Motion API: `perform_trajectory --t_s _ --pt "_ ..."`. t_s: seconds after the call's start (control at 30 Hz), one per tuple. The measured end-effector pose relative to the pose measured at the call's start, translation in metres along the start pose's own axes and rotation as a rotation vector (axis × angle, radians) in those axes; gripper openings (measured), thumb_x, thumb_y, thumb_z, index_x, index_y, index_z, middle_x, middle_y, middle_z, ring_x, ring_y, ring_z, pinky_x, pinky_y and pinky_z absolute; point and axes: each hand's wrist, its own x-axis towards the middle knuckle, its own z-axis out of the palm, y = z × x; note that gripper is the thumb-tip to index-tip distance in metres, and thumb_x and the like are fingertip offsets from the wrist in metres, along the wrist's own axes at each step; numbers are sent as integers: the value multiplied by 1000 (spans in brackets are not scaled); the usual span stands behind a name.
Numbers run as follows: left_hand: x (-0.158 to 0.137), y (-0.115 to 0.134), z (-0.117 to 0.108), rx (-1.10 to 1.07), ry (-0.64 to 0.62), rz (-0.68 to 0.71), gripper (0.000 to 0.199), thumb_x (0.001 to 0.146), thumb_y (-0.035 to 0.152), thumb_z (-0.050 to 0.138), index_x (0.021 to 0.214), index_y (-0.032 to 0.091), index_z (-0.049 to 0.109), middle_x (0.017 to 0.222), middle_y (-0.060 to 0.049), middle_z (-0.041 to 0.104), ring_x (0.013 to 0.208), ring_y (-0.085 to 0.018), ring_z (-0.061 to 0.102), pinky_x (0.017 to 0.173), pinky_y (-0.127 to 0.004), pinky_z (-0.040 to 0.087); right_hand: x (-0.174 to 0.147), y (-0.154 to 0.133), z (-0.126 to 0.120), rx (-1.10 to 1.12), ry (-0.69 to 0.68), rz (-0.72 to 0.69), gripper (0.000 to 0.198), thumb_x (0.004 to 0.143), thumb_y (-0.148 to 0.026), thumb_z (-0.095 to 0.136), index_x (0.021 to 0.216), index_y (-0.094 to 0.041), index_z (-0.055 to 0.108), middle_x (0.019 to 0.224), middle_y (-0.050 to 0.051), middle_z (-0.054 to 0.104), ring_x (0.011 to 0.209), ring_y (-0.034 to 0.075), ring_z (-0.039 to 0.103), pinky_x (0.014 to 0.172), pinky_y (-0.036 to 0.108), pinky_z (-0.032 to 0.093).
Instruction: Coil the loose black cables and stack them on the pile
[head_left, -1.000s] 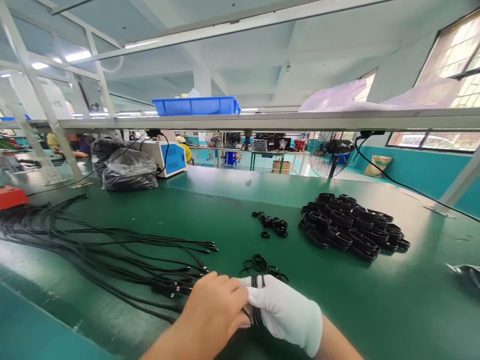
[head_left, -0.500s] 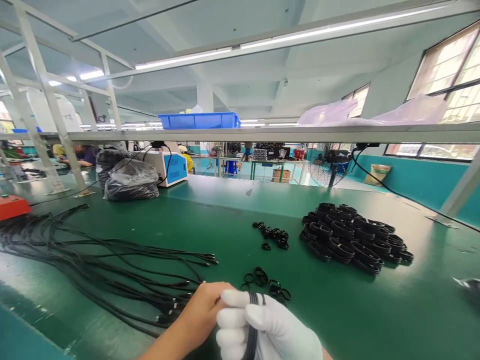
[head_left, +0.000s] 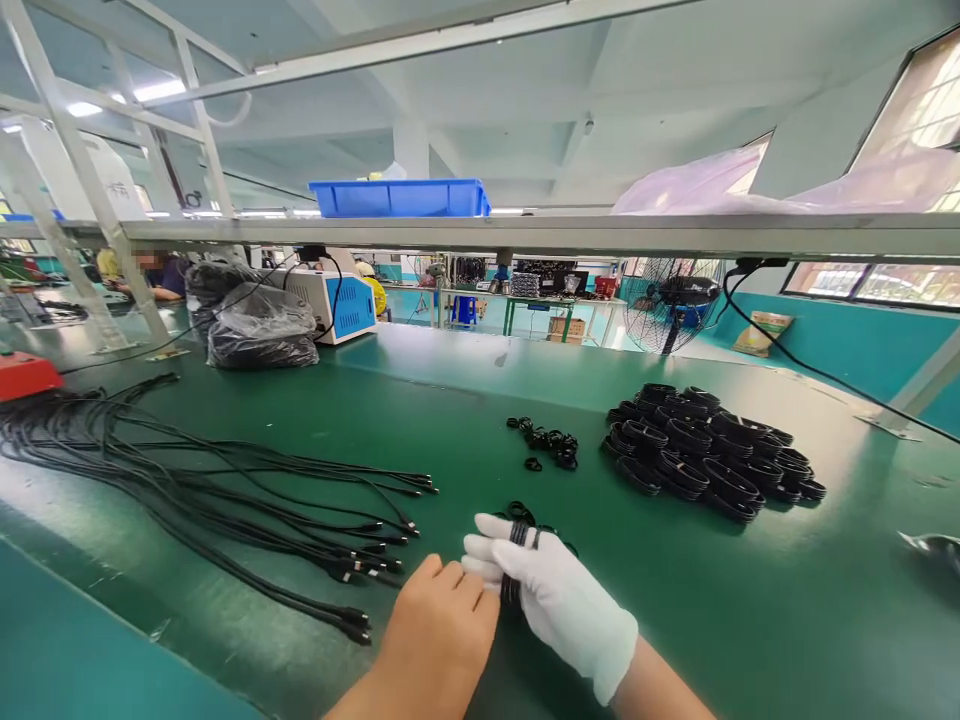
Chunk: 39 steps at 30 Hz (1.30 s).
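Note:
My right hand (head_left: 559, 590), in a white glove, is closed around a black coiled cable (head_left: 513, 580) over the near middle of the table. A dark band crosses the gloved fingers. My left hand (head_left: 448, 612) is bare and curled, knuckles up, against the gloved fingertips at the coil's left side. Its fingertips are hidden, so what it grips cannot be made out. Just beyond the glove lie small black rings (head_left: 520, 513), partly covered by it. More small black rings (head_left: 551, 440) lie farther back. Loose black cables (head_left: 247, 500) stretch across the left, connector ends towards my left hand.
A pile of coiled black cables (head_left: 705, 450) sits to the right on the green table (head_left: 420, 400). At the back left are a plastic-wrapped bundle (head_left: 259, 330) and a blue-and-white machine (head_left: 341, 305). A shelf (head_left: 555, 232) carrying a blue bin (head_left: 397, 198) spans above.
Both hands have moved forward over the table, the coil still in the gloved one. My left hand has come round from behind the glove to its near left, knuckles up. The view has tilted down.

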Motion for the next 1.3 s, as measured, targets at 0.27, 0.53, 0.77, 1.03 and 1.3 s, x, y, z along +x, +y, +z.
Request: perform_trajectory --t_s 0.27,0.53,0.77,1.03,1.3 --pt "34 -57 -52 -520 -308 87 22 65 27 76 69 19 55 68 7 59 71 -12 50 66 -22 37 -15 11 14 5 -373 350 42 61 -30 78 92 -7 61 77 7 60 72 16 60 73 33 41" --pt "24 -57 -35 -399 58 192 15 82 12 56 83 23 66 101 -3 60 99 -21 49 91 -37 33 -5 22 2 -2 -252 302 37 65 -34 71 84 -3 66 66 11 67 58 21 64 62 37 47" --pt "21 -58 -38 -755 -261 46 9 80 21 58 74 19 64 70 1 58 64 -12 50 58 -22 37 -8 25 -5 51 -435 347 32 72 -29 64 88 -2 67 70 12 70 60 18 67 59 28 50" --pt "10 -32 1 -1952 -372 -337 30 67 34 71 79 17 49 62 8 45 42 -2 28 37 -15 21 -13 23 -7 -7 -530 259 36 60 -35 73 76 -3 69 62 11 67 60 18 64 64 31 49" --pt "11 -8 -19 -1597 -103 -411 16 80 30 56 85 17 49 59 7 42 53 -7 36 49 -18 30 -12 4 -7 -176 -469 148 37 61 -43 69 60 -6 68 47 4 57 46 12 54 47 22 42"
